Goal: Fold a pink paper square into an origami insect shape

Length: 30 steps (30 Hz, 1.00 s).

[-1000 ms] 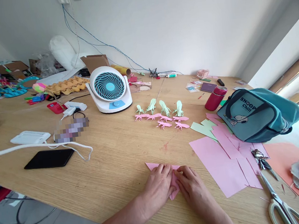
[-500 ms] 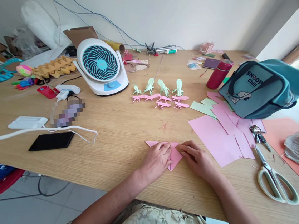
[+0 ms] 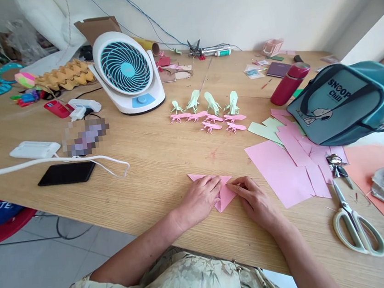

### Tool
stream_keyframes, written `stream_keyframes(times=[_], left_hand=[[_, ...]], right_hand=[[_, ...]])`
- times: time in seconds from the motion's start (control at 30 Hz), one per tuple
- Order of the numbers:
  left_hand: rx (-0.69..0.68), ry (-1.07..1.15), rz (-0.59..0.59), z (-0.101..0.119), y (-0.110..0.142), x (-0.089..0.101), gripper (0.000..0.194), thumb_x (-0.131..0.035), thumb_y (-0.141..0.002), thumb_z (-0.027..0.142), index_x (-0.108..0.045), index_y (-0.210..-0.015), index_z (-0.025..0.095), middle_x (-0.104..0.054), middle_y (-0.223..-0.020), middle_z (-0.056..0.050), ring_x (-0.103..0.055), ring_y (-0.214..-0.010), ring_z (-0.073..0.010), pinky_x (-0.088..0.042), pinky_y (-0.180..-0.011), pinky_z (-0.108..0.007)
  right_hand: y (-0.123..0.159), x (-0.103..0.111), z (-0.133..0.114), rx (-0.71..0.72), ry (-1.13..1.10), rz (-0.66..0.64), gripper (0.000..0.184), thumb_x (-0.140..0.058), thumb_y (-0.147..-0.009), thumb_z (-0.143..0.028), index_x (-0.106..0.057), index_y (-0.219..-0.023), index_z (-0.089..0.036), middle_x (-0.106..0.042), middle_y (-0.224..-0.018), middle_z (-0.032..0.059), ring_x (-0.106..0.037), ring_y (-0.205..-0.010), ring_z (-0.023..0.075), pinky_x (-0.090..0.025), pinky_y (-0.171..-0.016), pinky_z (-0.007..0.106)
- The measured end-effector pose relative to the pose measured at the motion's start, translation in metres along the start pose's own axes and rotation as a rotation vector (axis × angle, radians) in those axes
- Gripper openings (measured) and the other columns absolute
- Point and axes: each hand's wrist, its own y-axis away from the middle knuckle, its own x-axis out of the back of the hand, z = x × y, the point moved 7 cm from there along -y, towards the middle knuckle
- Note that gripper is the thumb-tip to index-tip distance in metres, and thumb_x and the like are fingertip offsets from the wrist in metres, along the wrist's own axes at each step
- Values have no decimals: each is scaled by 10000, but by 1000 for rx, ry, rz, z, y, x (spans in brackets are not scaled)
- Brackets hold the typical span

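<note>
Folded pink paper (image 3: 227, 196) at five o'clock on my feed. Left hand (image 3: 203, 196), open flat, presses it; right hand (image 3: 254, 198) pinches three-o'clock edge, having slid outward, uncovering more: folding seems unfinished.

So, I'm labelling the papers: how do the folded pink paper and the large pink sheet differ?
The folded pink paper is creased into a pointed shape; the large pink sheet lies flat. The folded pink paper looks smaller than the sheet. The left hand and right hand touch the folded paper, not the sheet. Both are pink.
</note>
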Motion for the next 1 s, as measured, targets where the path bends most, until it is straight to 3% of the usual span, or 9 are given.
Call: stream_keyframes(times=[0.27, 0.53, 1.0], left_hand=[[-29, -12, -2, 5, -1, 2, 508, -589, -947, 271, -433, -1401, 108, -552, -1408, -137, -482, -1323, -247, -357, -1128, -390], [43, 75, 27, 5, -1, 11, 593, -713, -860, 327, -466, -1362, 131, -563, -1385, -102, -487, -1265, -248, -386, -1113, -381], [96, 174, 51, 7, -1, 16, 608, -724, -832, 301, -478, -1370, 165, -579, -1357, -83, -489, -1233, -264, -390, -1109, -395]], right_hand=[[1, -2, 1, 16, 11, -5, 511, -399, -936, -58, -577, -1361, -280, -578, -1162, 118, -578, -1084, 243, -530, -926, 427], [3, -3, 3, 3, -19, -2, 505, -396, -952, -68, -557, -1383, -278, -570, -1169, 114, -566, -1095, 242, -516, -941, 427], [3, -4, 3, 26, 3, 7, 504, -403, -960, -82, -541, -1396, -295, -564, -1184, 112, -555, -1111, 245, -522, -946, 437]])
